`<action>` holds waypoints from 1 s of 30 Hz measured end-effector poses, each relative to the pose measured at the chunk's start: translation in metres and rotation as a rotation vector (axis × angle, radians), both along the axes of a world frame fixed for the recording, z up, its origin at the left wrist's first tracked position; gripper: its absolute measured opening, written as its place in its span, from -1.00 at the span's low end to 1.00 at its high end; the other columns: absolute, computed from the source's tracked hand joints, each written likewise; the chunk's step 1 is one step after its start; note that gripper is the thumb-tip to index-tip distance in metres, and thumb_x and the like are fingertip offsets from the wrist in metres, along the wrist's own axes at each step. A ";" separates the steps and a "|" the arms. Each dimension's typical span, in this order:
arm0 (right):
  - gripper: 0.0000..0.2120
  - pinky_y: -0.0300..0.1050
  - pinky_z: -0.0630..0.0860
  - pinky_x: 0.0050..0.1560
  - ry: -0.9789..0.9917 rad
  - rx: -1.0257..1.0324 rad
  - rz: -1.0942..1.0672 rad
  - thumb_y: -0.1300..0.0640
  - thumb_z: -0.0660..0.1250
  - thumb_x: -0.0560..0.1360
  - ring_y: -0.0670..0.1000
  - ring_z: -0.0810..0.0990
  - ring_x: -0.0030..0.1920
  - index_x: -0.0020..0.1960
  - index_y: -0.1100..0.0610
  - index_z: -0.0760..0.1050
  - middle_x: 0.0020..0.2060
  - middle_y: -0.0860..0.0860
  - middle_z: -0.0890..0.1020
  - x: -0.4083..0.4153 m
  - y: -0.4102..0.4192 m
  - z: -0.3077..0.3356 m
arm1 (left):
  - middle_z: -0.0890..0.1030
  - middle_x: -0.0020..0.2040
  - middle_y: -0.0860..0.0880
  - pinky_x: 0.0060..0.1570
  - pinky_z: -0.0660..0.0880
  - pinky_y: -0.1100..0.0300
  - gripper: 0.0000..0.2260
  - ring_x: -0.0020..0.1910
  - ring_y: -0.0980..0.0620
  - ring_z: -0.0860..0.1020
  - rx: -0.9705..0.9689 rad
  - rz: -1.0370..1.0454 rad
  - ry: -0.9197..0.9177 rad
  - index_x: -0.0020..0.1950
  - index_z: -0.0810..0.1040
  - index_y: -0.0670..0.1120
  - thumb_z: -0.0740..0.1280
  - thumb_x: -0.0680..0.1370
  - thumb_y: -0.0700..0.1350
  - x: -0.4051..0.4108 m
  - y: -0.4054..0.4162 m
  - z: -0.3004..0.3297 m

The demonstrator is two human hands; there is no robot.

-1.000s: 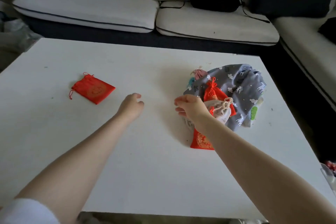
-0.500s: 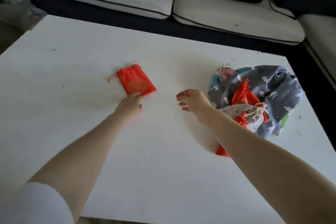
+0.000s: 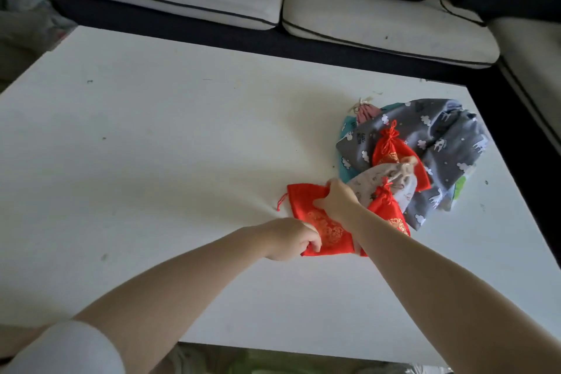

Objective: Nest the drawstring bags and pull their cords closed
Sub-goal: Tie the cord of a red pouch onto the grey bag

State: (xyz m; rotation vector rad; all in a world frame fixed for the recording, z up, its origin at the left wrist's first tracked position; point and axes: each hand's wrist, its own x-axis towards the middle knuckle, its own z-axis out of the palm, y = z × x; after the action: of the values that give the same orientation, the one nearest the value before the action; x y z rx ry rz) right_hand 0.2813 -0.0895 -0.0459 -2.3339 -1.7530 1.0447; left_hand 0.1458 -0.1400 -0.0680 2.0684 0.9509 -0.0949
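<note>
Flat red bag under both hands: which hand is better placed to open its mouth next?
The right hand. It grips the flat red bag at its corded mouth end, beside the pile of bags. The left hand holds the bottom end, so it suits anchoring.

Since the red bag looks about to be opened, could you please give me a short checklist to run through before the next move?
1. Left hand holds the red bag's bottom corner: ok.
2. Right hand grips its top edge: ok.
3. Bag mouth loosened enough to take another bag: cannot tell, the right hand covers it.
4. Cord free and reachable at the bag's left end: ok.
5. Bags to nest within reach: ok, the pile lies just right of the hands.
6. Bare table to work on: ok.
</note>
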 end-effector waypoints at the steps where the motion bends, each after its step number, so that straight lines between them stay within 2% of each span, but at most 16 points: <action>1: -0.56 -0.06 0.49 -0.01 0.036 0.000 0.013 0.15 0.33 0.49 0.13 0.53 0.04 0.31 0.23 0.32 0.09 0.18 0.53 0.001 -0.006 -0.002 | 0.51 0.26 -0.05 0.24 0.39 0.04 -0.67 0.18 -0.02 0.49 -0.018 -0.002 0.019 0.18 0.53 -0.12 0.04 0.57 -0.28 0.002 -0.002 0.004; 4: -0.75 -0.22 0.42 -0.26 0.134 0.093 0.012 0.15 0.32 0.50 0.01 0.50 -0.21 0.15 0.20 0.50 -0.10 0.09 0.57 0.005 -0.016 -0.004 | 0.54 0.22 -0.03 0.24 0.39 0.12 -0.69 0.18 0.00 0.49 -0.083 0.111 0.052 0.16 0.55 -0.06 0.05 0.59 -0.20 0.005 0.000 0.016; 6: -0.79 -0.15 0.44 -0.23 0.230 0.154 -0.027 0.18 0.36 0.46 0.03 0.51 -0.21 0.08 0.20 0.55 -0.19 0.06 0.55 0.013 -0.017 0.002 | 0.59 0.11 -0.06 0.11 0.42 0.19 -0.77 0.13 -0.02 0.53 -0.005 0.287 -0.039 0.05 0.58 -0.09 0.14 0.58 -0.17 0.002 0.004 0.026; 7: -0.80 -0.10 0.48 -0.16 0.281 0.168 -0.045 0.20 0.37 0.44 0.06 0.53 -0.18 0.05 0.19 0.56 -0.19 0.06 0.56 0.016 -0.017 0.006 | 0.59 0.07 -0.08 0.03 0.43 0.18 -0.83 0.08 -0.05 0.55 0.122 0.381 -0.092 0.03 0.57 -0.12 0.19 0.56 -0.18 -0.002 0.008 0.029; 9: -0.83 -0.07 0.53 -0.12 0.357 0.178 -0.042 0.24 0.37 0.43 0.05 0.55 -0.20 0.03 0.17 0.55 -0.22 0.06 0.58 0.025 -0.019 0.020 | 0.53 0.06 -0.13 0.00 0.45 0.08 -0.84 0.04 -0.12 0.53 0.473 0.498 -0.130 0.06 0.52 -0.16 0.27 0.50 -0.21 -0.006 0.014 0.038; 11: -0.84 -0.22 0.56 -0.27 0.443 0.186 -0.032 0.28 0.36 0.45 -0.01 0.54 -0.33 0.03 0.20 0.53 -0.30 0.05 0.56 0.031 -0.021 0.036 | 0.48 0.13 -0.18 0.07 0.45 -0.04 -0.71 0.10 -0.18 0.49 0.646 0.537 -0.104 0.15 0.46 -0.20 0.34 0.45 -0.21 -0.006 0.021 0.049; 13: -0.82 -0.33 0.55 -0.32 0.537 0.231 -0.021 0.33 0.35 0.45 -0.04 0.53 -0.36 0.05 0.28 0.51 -0.34 0.02 0.54 0.037 -0.026 0.056 | 0.45 0.24 -0.18 0.18 0.38 -0.02 -0.60 0.21 -0.18 0.43 0.624 0.539 -0.069 0.29 0.38 -0.20 0.34 0.49 -0.16 0.001 0.024 0.065; 15: -0.81 -0.29 0.58 -0.25 0.596 0.283 -0.009 0.36 0.35 0.45 -0.04 0.57 -0.33 0.06 0.28 0.51 -0.32 0.02 0.56 0.043 -0.030 0.070 | 0.51 0.23 -0.14 0.19 0.38 0.04 -0.65 0.21 -0.14 0.46 0.524 0.544 -0.063 0.30 0.38 -0.15 0.28 0.54 -0.09 0.005 0.027 0.077; 17: -0.81 -0.27 0.60 -0.21 0.674 0.331 -0.013 0.38 0.32 0.47 -0.06 0.61 -0.34 0.07 0.24 0.51 -0.29 0.04 0.59 0.051 -0.037 0.082 | 0.59 0.11 -0.13 0.06 0.45 0.07 -0.74 0.10 -0.12 0.54 0.460 0.570 -0.093 0.22 0.44 -0.13 0.25 0.56 -0.06 0.006 0.025 0.089; 20: -0.82 -0.32 0.60 -0.26 0.778 0.395 -0.063 0.40 0.20 0.53 -0.16 0.63 -0.41 0.07 0.28 0.50 -0.31 0.09 0.59 0.065 -0.045 0.094 | 0.61 -0.13 -0.09 -0.13 0.48 0.11 -0.78 -0.16 -0.08 0.59 0.456 0.583 -0.139 0.12 0.49 -0.11 0.27 0.55 -0.02 0.006 0.018 0.107; 22: -0.83 -0.31 0.59 -0.33 0.760 0.438 -0.083 0.39 0.17 0.55 -0.15 0.61 -0.45 0.05 0.30 0.51 -0.35 0.09 0.57 0.070 -0.049 0.100 | 0.55 -0.30 -0.01 -0.23 0.45 0.12 -0.80 -0.35 0.00 0.53 0.432 0.581 -0.176 0.07 0.49 -0.11 0.28 0.55 -0.01 0.008 0.014 0.117; 24: -0.85 -0.27 0.58 -0.38 0.780 0.479 -0.130 0.35 0.17 0.56 -0.12 0.60 -0.49 -0.05 0.28 0.51 -0.39 0.10 0.54 0.074 -0.056 0.107 | 0.51 -0.31 0.01 -0.31 0.39 0.16 -0.81 -0.39 0.07 0.46 0.450 0.574 -0.197 0.05 0.49 -0.11 0.29 0.54 -0.01 0.012 0.009 0.126; 26: -0.76 -0.23 0.60 -0.33 0.970 0.433 -0.198 0.37 0.10 0.57 -0.06 0.62 -0.42 -0.15 0.21 0.49 -0.35 0.10 0.55 0.079 -0.065 0.116 | 0.51 -0.30 0.01 -0.37 0.34 0.24 -0.86 -0.40 0.14 0.43 0.443 0.579 -0.232 0.01 0.47 -0.08 0.27 0.56 -0.03 0.018 0.004 0.135; 28: -0.67 -0.19 0.62 -0.15 1.223 0.342 -0.196 0.45 0.00 0.52 0.02 0.64 -0.24 -0.14 0.21 0.50 -0.23 0.12 0.59 0.084 -0.074 0.125 | 0.47 -0.35 0.03 -0.40 0.31 0.23 -0.90 -0.44 0.12 0.40 0.383 0.599 -0.291 -0.09 0.43 -0.06 0.23 0.58 -0.05 0.021 0.001 0.142; 30: -0.70 -0.14 0.59 0.04 1.389 0.320 -0.162 0.39 0.00 0.48 0.09 0.61 -0.05 -0.15 0.28 0.51 -0.12 0.16 0.60 0.089 -0.082 0.130 | 0.42 -0.42 0.02 -0.42 0.29 0.19 -0.85 -0.48 0.08 0.37 0.312 0.647 -0.388 -0.18 0.39 0.01 0.21 0.59 -0.09 0.023 -0.003 0.149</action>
State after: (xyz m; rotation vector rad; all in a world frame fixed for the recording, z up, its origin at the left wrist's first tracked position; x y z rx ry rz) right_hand 0.3700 -0.1716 0.0842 -0.9424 -0.9783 1.5616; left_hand 0.1684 -0.1430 0.0811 1.8416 1.3883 0.8063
